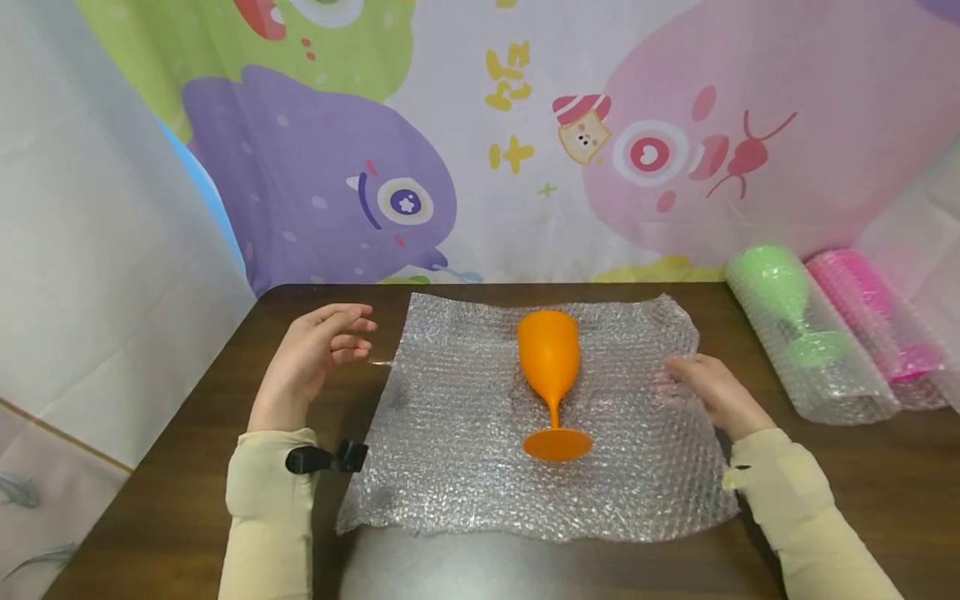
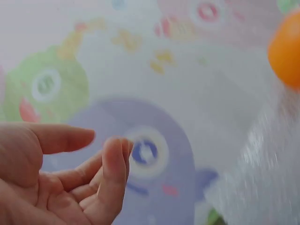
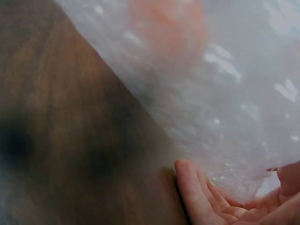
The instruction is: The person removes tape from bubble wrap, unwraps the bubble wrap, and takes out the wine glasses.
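Observation:
An orange plastic goblet (image 1: 550, 358) lies on its side on a sheet of bubble wrap (image 1: 457, 450), its foot toward me and its bowl toward the back. My right hand (image 1: 716, 392) pinches the sheet's right edge, which lifts off the table; in the right wrist view the fingers (image 3: 190, 187) are under the wrap. Left of the sheet, my left hand (image 1: 311, 350) hovers with loosely bent fingers and nothing in them. A small shiny strip (image 1: 381, 362) sticks out from the sheet's left edge beside that hand.
At the right back of the dark wooden table (image 1: 187, 500) lie a green goblet (image 1: 780, 287) and a pink goblet (image 1: 862, 287), each rolled in bubble wrap. A cartoon-printed curtain (image 1: 517, 225) hangs behind the table, with pale cloth (image 1: 97, 250) at the left.

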A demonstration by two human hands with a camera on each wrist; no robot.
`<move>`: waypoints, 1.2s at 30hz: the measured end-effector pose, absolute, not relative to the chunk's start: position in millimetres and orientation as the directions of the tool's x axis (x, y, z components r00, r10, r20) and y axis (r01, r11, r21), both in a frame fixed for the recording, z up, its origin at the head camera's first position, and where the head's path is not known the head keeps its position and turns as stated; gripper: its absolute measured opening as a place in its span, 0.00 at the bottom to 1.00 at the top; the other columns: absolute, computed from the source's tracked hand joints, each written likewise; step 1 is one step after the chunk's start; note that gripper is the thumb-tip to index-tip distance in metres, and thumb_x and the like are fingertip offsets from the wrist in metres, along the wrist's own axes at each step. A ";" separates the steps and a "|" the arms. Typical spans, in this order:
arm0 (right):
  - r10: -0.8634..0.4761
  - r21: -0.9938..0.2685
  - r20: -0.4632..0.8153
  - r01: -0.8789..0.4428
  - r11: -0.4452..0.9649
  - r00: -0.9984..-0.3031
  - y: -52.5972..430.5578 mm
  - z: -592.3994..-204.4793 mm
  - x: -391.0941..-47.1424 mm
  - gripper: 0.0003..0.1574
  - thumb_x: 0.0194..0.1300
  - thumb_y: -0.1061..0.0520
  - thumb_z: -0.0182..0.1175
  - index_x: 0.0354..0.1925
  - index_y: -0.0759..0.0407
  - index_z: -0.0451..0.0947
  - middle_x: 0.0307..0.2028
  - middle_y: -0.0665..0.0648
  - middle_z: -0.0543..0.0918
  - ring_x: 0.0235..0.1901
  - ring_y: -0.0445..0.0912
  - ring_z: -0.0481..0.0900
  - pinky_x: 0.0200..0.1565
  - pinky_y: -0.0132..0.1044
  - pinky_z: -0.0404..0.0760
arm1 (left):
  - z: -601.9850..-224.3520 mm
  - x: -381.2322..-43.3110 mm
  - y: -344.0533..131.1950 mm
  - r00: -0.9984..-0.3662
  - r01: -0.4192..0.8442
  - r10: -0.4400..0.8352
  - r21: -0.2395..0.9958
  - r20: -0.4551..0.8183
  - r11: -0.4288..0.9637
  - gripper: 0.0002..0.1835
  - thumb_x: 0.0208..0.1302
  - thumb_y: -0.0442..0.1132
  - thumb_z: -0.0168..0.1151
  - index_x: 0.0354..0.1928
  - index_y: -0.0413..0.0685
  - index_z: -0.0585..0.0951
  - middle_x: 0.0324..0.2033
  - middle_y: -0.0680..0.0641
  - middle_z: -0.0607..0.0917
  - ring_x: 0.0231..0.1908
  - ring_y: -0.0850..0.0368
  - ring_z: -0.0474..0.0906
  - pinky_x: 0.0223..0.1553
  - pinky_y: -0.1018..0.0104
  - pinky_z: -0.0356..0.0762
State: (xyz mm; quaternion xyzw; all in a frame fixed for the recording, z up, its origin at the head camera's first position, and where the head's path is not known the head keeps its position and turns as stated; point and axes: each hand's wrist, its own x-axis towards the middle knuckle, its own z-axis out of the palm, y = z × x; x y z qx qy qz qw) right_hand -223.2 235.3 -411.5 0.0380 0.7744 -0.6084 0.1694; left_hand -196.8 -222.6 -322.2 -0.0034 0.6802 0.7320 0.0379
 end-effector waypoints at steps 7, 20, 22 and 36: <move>-0.141 -0.914 -0.327 0.275 0.299 -0.934 236.3 -414.2 -223.0 0.36 0.71 0.53 0.36 0.62 0.82 0.46 0.33 0.50 0.78 0.30 0.34 0.79 0.39 0.31 0.80 | -297.7 -202.5 -191.0 -0.984 -0.032 0.176 0.998 -0.041 0.058 0.14 0.68 0.41 0.49 0.47 0.38 0.74 0.30 0.51 0.82 0.24 0.62 0.78 0.31 0.71 0.79; -0.123 -0.924 -0.314 0.273 0.269 -0.941 235.2 -413.0 -223.8 0.35 0.70 0.54 0.37 0.62 0.82 0.46 0.34 0.52 0.78 0.30 0.35 0.79 0.38 0.32 0.80 | -303.0 -233.3 -105.6 -0.989 0.028 0.146 0.940 -0.023 0.340 0.15 0.66 0.41 0.51 0.49 0.41 0.76 0.43 0.40 0.80 0.32 0.58 0.76 0.38 0.68 0.76; -0.125 -0.924 -0.318 0.277 0.265 -0.940 235.4 -412.4 -223.9 0.35 0.70 0.54 0.37 0.62 0.82 0.45 0.34 0.52 0.78 0.30 0.35 0.79 0.38 0.32 0.80 | -311.1 -235.9 -93.5 -0.988 0.048 0.154 0.918 -0.014 0.393 0.15 0.65 0.42 0.52 0.50 0.44 0.76 0.45 0.42 0.79 0.35 0.57 0.75 0.39 0.66 0.75; -0.118 -0.925 -0.319 0.282 0.256 -0.940 235.3 -414.7 -225.6 0.36 0.70 0.54 0.38 0.63 0.81 0.45 0.34 0.52 0.79 0.29 0.35 0.79 0.37 0.31 0.80 | -358.6 -245.7 -37.9 -0.987 0.133 0.159 0.728 0.033 0.673 0.28 0.62 0.48 0.55 0.62 0.44 0.65 0.57 0.41 0.68 0.55 0.47 0.68 0.53 0.53 0.69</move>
